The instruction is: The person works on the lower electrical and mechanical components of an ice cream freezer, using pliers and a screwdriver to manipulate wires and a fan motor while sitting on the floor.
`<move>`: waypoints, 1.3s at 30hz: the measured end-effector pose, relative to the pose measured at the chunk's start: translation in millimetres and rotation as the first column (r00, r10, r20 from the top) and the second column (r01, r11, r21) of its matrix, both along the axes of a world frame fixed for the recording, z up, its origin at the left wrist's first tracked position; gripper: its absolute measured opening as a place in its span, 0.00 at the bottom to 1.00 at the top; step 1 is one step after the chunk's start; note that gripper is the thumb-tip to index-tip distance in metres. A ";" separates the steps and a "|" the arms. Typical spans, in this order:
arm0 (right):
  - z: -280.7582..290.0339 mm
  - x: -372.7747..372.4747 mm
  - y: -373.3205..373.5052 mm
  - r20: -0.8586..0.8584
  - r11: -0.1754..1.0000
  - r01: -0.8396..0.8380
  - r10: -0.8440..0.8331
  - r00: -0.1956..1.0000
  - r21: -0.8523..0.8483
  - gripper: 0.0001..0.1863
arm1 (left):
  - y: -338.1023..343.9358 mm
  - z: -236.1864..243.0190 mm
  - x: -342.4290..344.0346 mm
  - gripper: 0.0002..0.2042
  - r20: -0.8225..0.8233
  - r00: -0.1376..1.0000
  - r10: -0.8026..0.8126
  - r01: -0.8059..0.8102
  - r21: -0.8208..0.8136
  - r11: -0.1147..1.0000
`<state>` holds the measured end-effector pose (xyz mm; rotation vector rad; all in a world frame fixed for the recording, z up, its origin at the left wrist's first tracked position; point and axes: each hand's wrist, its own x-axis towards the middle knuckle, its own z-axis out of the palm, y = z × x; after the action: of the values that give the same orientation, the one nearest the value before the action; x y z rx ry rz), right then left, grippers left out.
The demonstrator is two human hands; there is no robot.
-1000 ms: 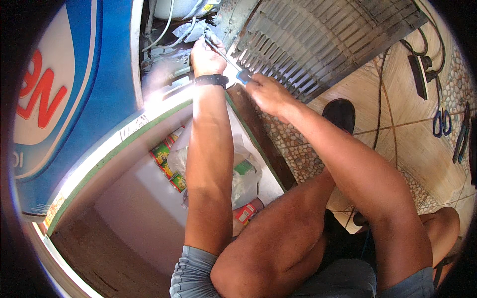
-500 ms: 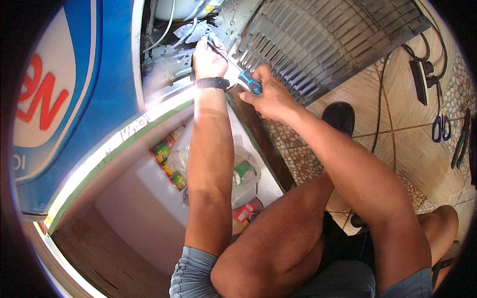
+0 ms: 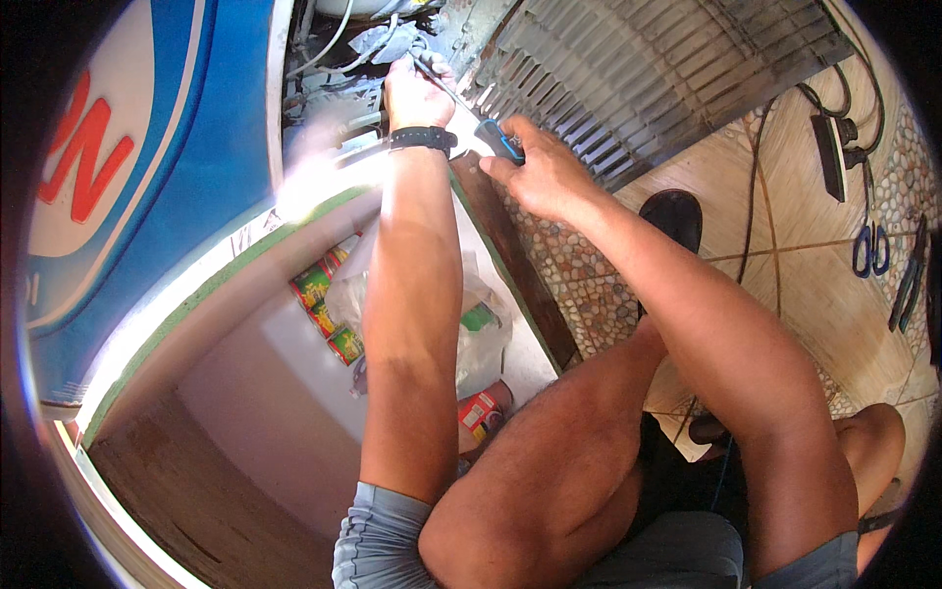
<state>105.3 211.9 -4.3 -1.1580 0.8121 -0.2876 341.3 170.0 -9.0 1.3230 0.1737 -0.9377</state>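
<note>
My right hand (image 3: pixel 546 175) grips the blue and black handle of a screwdriver (image 3: pixel 499 141). Its thin shaft runs up and left toward my left hand (image 3: pixel 420 96), which wears a dark wristband. The left fingers are curled closed around the tip end, among grey wires; what they hold there is hidden. Both hands work at the open compartment (image 3: pixel 343 110) of an appliance with cables and dusty metal parts inside. Beside them, on the right, leans a slatted metal grille (image 3: pixel 628 83).
Below my left arm, a green-edged white case (image 3: pixel 285 393) holds small colourful packets (image 3: pixel 319 299), a plastic bag (image 3: pixel 481 344) and a red tin (image 3: pixel 483 410). A blue sign panel (image 3: pixel 211 128) stands left. Scissors (image 3: pixel 870 250), pliers (image 3: pixel 909 275) and a black power strip (image 3: pixel 829 157) lie on the tiles right.
The view has shifted slightly. My right hand has turned a little around the screwdriver handle, covering it differently. The left hand stays closed at the tip.
</note>
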 end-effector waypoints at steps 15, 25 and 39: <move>8.0 -1.0 -8.4 -0.031 1.000 -0.010 0.011 0.999 0.018 0.26 | -4.3 -0.8 -4.0 0.04 0.201 0.980 -0.015 0.000 0.078 0.997; 4.0 -26.7 -4.9 -0.123 0.999 -0.034 0.030 0.992 -0.027 0.20 | -6.2 -13.8 -30.4 0.07 0.236 0.972 -0.004 -0.033 0.155 0.987; 1.3 -41.6 5.5 -0.214 0.965 -0.073 0.018 0.977 -0.253 0.20 | 9.3 -22.6 -57.7 0.11 0.197 0.980 0.038 -0.042 0.012 0.999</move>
<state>63.7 217.4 -3.0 -1.4701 0.9514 -0.2403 283.7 179.3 -31.6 1.4134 0.0551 -0.7678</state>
